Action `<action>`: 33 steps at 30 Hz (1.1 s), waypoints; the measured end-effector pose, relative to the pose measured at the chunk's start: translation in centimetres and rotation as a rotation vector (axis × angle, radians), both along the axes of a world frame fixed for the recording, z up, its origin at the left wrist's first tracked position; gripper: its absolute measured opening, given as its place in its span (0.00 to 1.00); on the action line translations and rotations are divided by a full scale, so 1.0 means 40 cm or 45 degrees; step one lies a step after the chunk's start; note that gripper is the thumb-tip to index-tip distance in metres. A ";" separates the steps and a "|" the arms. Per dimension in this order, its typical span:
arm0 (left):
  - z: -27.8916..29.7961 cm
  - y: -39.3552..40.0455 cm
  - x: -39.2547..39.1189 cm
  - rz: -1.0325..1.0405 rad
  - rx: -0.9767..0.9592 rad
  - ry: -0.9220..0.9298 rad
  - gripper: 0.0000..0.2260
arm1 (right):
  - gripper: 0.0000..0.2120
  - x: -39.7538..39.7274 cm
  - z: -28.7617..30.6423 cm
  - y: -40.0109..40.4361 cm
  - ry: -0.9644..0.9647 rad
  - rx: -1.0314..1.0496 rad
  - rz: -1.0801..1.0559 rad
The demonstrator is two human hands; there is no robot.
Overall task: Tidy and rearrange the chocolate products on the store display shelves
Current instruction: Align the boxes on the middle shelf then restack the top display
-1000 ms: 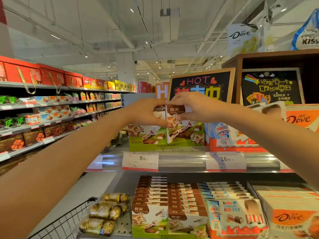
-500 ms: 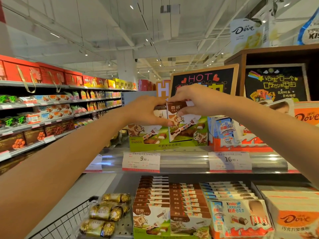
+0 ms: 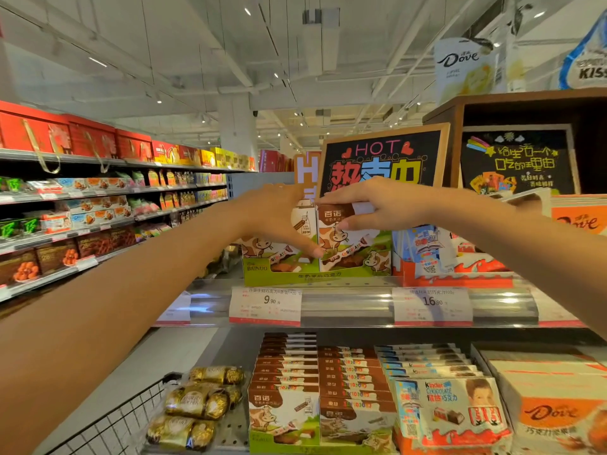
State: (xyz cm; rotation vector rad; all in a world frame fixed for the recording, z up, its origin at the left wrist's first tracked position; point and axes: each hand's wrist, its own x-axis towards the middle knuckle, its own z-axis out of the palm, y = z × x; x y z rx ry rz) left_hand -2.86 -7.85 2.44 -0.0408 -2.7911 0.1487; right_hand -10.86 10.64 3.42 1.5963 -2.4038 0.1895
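Observation:
On the upper shelf stands a green Bainuo display tray (image 3: 315,274) with two rows of upright cow-print chocolate boxes. My right hand (image 3: 371,205) grips the top of the front box in the right row (image 3: 341,238), thumb on its face and fingers over its top edge. My left hand (image 3: 279,215) holds the left row's box (image 3: 303,221), fingers curled over its top and one fingertip reaching down to the seam between the two rows. Both boxes stand upright in the tray.
Kinder boxes (image 3: 427,247) and orange Dove boxes (image 3: 578,218) stand to the right on the same shelf (image 3: 348,307). Below lie rows of Bainuo (image 3: 285,412), Kinder (image 3: 456,408) and Dove boxes, with gold-wrapped chocolates (image 3: 193,408) beside a wire basket. A chalkboard sign (image 3: 384,159) stands behind.
Both hands have stayed on the two front boxes at the tray. My left hand's fingers have reached further down the seam. The view has shifted slightly.

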 end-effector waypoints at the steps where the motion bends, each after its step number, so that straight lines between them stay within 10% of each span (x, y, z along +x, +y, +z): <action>1: 0.000 -0.003 0.001 0.006 -0.020 0.002 0.42 | 0.29 -0.004 0.012 0.006 -0.022 0.071 -0.066; 12: 0.006 -0.049 0.017 -0.069 0.112 -0.088 0.42 | 0.28 0.012 0.027 0.007 -0.521 0.194 -0.286; 23: 0.026 -0.037 0.009 -0.163 0.353 -0.372 0.37 | 0.25 0.023 0.018 -0.001 -0.516 0.168 -0.280; 28: 0.030 -0.142 0.024 -0.019 1.271 0.243 0.35 | 0.28 0.002 0.052 0.020 -1.095 -0.814 -0.239; 33: -0.009 -0.141 0.014 -0.092 2.225 -0.031 0.26 | 0.31 0.024 0.022 -0.046 -1.425 -0.937 -0.428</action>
